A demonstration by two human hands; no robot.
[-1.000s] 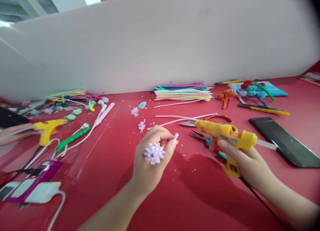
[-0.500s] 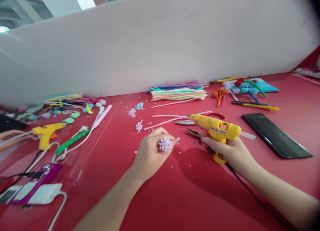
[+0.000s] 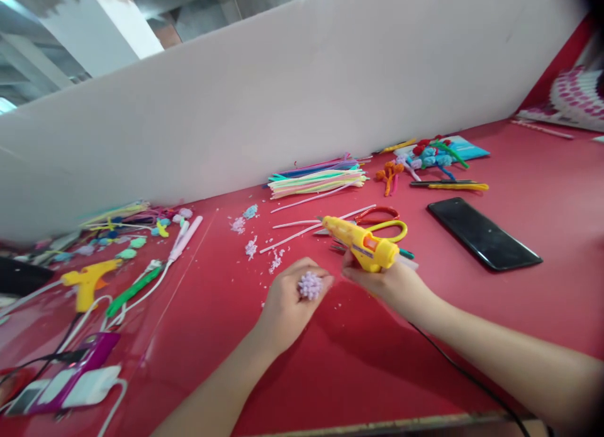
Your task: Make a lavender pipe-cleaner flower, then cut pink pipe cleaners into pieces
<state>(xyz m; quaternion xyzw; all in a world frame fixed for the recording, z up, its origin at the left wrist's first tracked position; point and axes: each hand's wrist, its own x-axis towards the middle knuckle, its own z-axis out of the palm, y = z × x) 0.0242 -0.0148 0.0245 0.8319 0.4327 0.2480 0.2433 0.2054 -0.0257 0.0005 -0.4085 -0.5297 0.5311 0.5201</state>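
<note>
My left hand (image 3: 287, 305) is closed around a fluffy lilac pipe-cleaner bundle (image 3: 310, 286), whose tufted end faces up between thumb and fingers. To its right, my right hand (image 3: 389, 286) grips a yellow hot glue gun (image 3: 361, 240). The gun's nozzle points up and left, apart from the bundle, above cut pipe cleaners on the table. Behind the gun lie scissors with red handles (image 3: 377, 214) and a yellow-handled pair (image 3: 394, 228). Pliers beneath the gun are mostly hidden. Lilac clippings (image 3: 276, 261) lie just beyond my left hand.
A stack of coloured pipe cleaners (image 3: 316, 180) lies by the white partition (image 3: 283, 97). A black phone (image 3: 484, 233) is at right. On the left are another yellow glue gun (image 3: 89, 283), a purple power strip (image 3: 89, 361) and white cables. The red table's front edge shows below.
My right hand has brought the glue gun leftward, closer to my left hand, and tilted it. The view has shifted and turned. Another person's hand at far left no longer shows.
</note>
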